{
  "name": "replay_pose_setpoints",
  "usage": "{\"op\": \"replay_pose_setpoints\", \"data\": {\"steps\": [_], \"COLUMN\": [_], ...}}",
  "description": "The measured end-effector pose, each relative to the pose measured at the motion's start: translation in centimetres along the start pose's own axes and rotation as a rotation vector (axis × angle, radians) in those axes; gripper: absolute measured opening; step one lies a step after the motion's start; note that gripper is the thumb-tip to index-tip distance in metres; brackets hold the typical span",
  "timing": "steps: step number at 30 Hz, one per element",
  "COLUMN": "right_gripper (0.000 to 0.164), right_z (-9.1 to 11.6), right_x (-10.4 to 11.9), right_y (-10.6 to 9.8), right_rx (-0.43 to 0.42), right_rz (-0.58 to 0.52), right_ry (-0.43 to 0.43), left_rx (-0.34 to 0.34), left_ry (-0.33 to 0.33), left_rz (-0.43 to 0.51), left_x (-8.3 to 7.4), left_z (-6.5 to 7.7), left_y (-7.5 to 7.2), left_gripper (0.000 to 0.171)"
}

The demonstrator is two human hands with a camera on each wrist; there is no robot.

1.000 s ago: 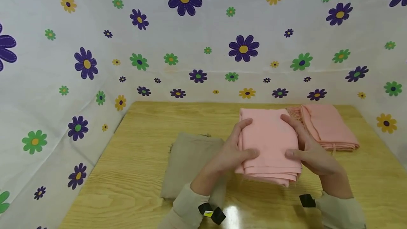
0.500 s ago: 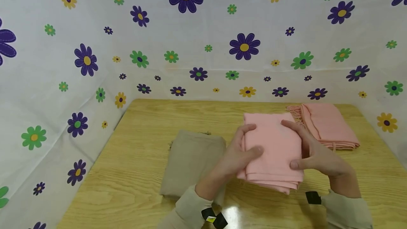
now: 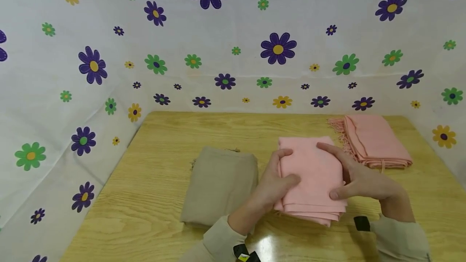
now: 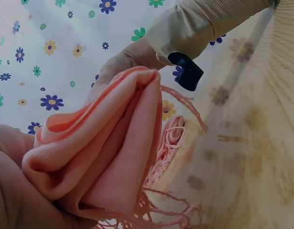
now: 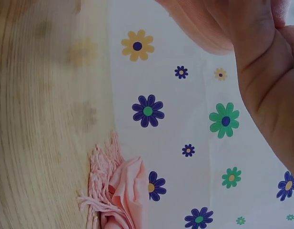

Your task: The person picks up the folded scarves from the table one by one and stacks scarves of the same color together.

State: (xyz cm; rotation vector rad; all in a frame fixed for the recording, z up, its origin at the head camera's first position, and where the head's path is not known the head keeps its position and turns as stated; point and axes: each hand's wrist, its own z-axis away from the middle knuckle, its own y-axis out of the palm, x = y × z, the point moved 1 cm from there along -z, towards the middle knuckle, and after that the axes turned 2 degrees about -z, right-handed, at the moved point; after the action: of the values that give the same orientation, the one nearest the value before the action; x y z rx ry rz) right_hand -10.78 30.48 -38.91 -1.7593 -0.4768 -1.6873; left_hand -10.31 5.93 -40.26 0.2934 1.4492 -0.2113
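Between both hands is a folded light-pink scarf (image 3: pixel 313 173), its stacked layers facing the near side in the head view. My left hand (image 3: pixel 278 181) grips its left edge, thumb on top and fingers around the side. On the opposite edge my right hand (image 3: pixel 358 177) holds it the same way, thumb low and index finger near the far corner. In the left wrist view the pink scarf (image 4: pixel 104 148) shows thick rolled folds, with loose fringe hanging at its lower end. The right wrist view shows the right hand (image 5: pixel 266 62) at the upper right.
A folded beige scarf (image 3: pixel 220 189) lies on the wooden table (image 3: pixel 145 197), left of the held one and partly behind the left forearm. At the back right lies another folded pink scarf (image 3: pixel 378 140) with fringe on its left side. A flower-print cloth (image 3: pixel 233 23) walls the table.
Both hands have brought the pink scarf slightly lower and nearer in the head view, keeping their hold. The beige scarf and the other pink scarf stay put on the table.
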Motion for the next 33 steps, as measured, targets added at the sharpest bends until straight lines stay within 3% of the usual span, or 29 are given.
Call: {"op": "replay_pose_setpoints", "data": {"steps": [8, 16, 19, 26, 33], "right_gripper": [0.106, 0.110, 0.111, 0.113, 0.116], "right_z": [-0.3, -0.5, -0.7, -1.0, -1.1], "right_x": [-0.7, -1.3, -1.4, -2.0, -2.7], "right_y": [-0.2, 0.0, 0.2, 0.6, 0.7], "right_rx": [-0.033, -0.067, -0.047, 0.015, 0.037], "right_rz": [0.165, 0.347, 0.324, 0.150, 0.122], "right_ry": [0.056, 0.117, 0.166, 0.286, 0.334], "left_rx": [-0.123, -0.131, -0.133, -0.133, -0.120], "left_ry": [-0.086, -0.161, -0.185, -0.206, -0.215], "left_rz": [-0.002, 0.011, 0.001, -0.021, -0.054], "left_x": [1.0, 1.9, 2.3, 2.9, 3.3], "left_z": [-0.1, -0.5, -0.6, -0.8, -0.9], "left_y": [0.9, 0.9, 0.8, 0.8, 1.0], "left_gripper": [0.065, 0.068, 0.069, 0.070, 0.072]}}
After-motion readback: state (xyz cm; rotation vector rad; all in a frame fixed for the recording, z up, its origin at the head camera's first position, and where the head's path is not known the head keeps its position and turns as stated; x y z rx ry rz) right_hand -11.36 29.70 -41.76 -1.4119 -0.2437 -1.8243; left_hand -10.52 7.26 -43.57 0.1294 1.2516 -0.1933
